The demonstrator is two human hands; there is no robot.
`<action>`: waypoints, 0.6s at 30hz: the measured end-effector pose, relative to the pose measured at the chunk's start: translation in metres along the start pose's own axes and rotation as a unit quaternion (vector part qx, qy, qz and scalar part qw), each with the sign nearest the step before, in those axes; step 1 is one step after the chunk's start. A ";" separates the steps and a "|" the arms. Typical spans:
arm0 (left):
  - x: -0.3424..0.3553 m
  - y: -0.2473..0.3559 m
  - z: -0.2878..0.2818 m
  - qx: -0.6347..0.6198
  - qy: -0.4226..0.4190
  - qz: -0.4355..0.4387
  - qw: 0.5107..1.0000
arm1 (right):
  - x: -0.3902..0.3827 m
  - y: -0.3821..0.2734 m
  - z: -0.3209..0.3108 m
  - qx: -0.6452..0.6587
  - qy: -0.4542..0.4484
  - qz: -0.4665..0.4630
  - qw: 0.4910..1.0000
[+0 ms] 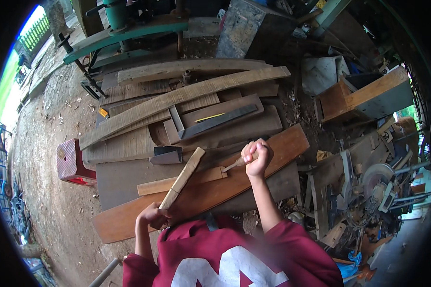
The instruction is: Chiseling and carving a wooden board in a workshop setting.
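Observation:
My right hand [257,158] is closed in a fist around the handle of a chisel [232,166]. The chisel's tip meets the right end of a light-brown wooden strip [203,177]. That strip rests on a long reddish-brown board [268,155], which slants across the bench in front of me. In my left hand [155,215] is the lower end of a pale wooden stick [183,177], tilted up and crossing over the strip. Part of the strip is hidden under the stick.
Beyond the board, several rough planks [196,98] lie stacked, with a metal try square [220,122] and a yellow pencil [210,116] on them. A red stool [72,160] stands left, a green machine [124,40] at the back. Right are a wooden box [364,98] and a circular blade [378,177].

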State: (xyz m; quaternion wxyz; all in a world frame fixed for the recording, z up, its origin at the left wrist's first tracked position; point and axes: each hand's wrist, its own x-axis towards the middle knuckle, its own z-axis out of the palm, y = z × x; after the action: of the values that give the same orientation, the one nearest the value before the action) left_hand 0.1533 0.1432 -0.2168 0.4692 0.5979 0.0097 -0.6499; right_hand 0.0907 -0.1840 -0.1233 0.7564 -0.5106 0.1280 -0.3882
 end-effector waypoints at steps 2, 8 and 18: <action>0.000 0.001 0.000 0.011 0.011 0.005 1.000 | 0.001 -0.001 -0.006 0.007 0.007 0.002 1.000; -0.003 0.004 -0.001 0.000 0.003 -0.005 1.000 | -0.011 -0.002 -0.007 0.024 0.027 -0.034 0.999; -0.002 -0.001 0.004 -0.006 0.003 -0.002 1.000 | -0.054 0.014 0.022 -0.152 0.026 -0.181 0.971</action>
State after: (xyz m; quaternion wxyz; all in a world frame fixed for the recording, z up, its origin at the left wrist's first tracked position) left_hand 0.1493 0.1422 -0.2143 0.4716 0.5969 0.0161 -0.6489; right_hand 0.0741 -0.1283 -0.1365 0.5836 -0.6240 0.1110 -0.5076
